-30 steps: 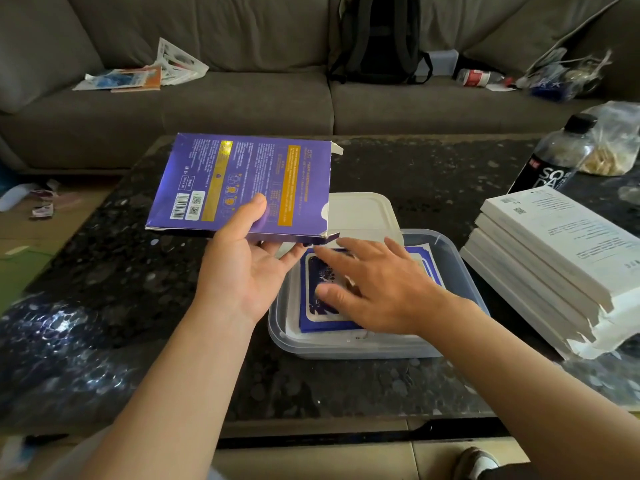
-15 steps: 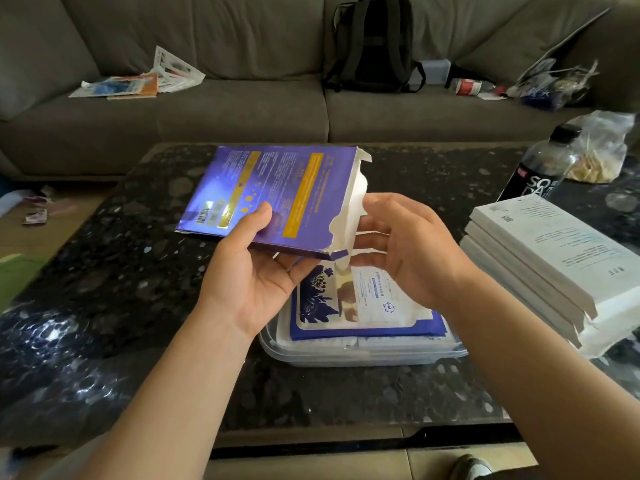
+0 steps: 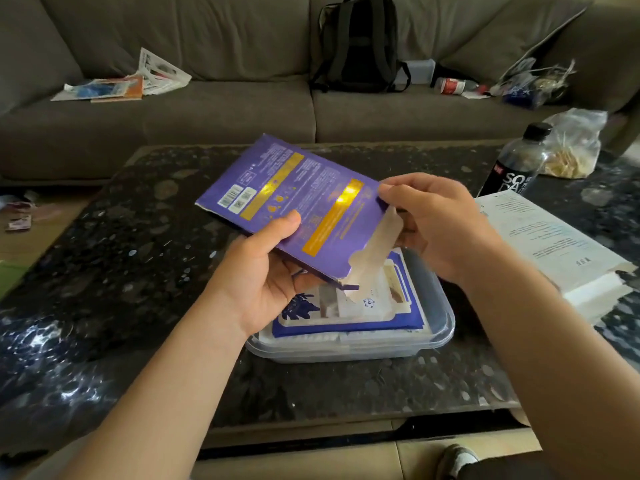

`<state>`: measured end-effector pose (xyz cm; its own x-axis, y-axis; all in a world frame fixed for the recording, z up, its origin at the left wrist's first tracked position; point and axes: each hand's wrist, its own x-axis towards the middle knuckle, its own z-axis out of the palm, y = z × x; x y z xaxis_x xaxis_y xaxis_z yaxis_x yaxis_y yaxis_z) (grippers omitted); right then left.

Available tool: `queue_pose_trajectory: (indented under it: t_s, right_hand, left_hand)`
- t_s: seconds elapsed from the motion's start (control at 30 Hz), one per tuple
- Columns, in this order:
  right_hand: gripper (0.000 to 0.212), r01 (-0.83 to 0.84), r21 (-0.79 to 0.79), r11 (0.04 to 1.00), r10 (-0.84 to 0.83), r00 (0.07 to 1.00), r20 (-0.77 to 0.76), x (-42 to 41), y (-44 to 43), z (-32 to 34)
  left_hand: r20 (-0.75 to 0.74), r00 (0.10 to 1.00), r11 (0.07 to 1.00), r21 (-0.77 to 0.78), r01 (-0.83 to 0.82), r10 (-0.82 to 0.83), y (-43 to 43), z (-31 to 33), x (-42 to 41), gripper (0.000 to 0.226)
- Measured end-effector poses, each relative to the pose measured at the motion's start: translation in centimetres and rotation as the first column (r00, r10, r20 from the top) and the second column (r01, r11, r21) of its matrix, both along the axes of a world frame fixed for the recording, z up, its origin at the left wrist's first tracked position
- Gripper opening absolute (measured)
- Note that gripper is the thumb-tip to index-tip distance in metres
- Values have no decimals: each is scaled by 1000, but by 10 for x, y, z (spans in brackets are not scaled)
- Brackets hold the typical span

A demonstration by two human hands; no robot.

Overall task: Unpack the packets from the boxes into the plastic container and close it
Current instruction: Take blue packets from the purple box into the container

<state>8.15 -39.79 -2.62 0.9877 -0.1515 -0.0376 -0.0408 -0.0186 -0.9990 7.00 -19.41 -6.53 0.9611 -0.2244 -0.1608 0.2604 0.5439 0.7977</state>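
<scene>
Head-camera view: a flat purple box (image 3: 294,202) is held tilted at the centre of the frame, just above a clear plastic container (image 3: 346,351) on a dark, speckled stone table (image 3: 138,265). The left hand (image 3: 263,275) grips the box's lower edge, thumb on the printed face and fingers underneath. The right hand (image 3: 433,223) pinches the box's open end at its upper corner, beside a pale cardboard flap (image 3: 374,251) that hangs open. The hands sit apart, one at each side of the box. Blue-and-white packets (image 3: 346,313) lie flat in the container, partly covered by the left hand and the box. Whether the box holds anything cannot be seen. Its print is too small to read, and the flap is blurred. The container's far rim is hidden behind the box. At the right edge a stack of flat white boxes (image 3: 547,244) is cut off by the frame, with a dark bottle (image 3: 512,164) and a crinkled clear bag (image 3: 575,143) above it.
</scene>
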Motion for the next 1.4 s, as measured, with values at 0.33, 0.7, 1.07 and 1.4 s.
queue_pose_trajectory:
  t_s: [0.33, 0.7, 1.07, 1.4]
  right_hand:
    - [14, 236, 104, 966, -248, 962, 113, -40, -92, 25]
    - [23, 649, -332, 685, -624, 757, 193, -66, -208, 2]
    - [27, 546, -589, 596, -646, 761, 52, -64, -228, -10]
    - [17, 418, -670, 613, -637, 763, -107, -59, -228, -14]
  left_hand:
    - [19, 991, 978, -158, 133, -131, -89, 31, -9, 29]
    - [61, 993, 936, 342, 78, -105, -227, 25, -11, 8]
    - [170, 985, 758, 646, -86, -34, -260, 4, -10, 21]
    - [115, 993, 739, 671, -52, -34, -260, -2, -14, 21]
